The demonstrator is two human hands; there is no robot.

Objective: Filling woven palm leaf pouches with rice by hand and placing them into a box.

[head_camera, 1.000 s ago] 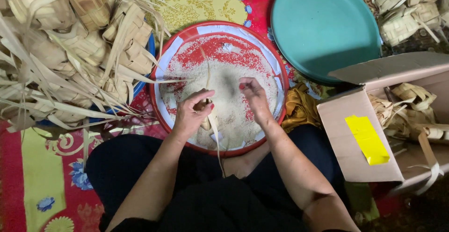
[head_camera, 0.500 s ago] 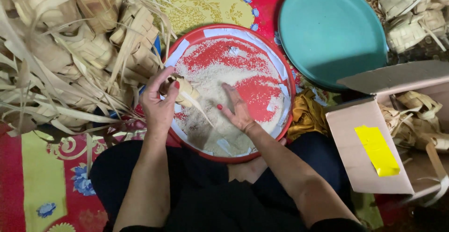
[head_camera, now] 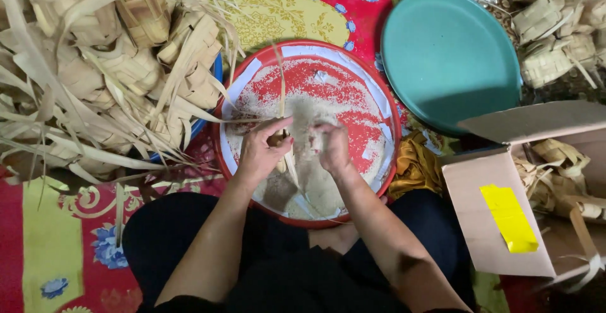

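Both hands have come together over the red tray since a moment ago. Left of the tray sits a big pile of woven leaf pouches. Over the tray's rice, the left hand pinches a small leaf pouch. The right hand is curled with fingers together beside it. Right of the tray are a teal plate and a cardboard box.

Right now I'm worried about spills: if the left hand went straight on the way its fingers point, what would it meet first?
The left hand, holding a woven leaf pouch, points right toward the right hand, so it would probably meet that first, above the red tray of rice; depth is unclear.
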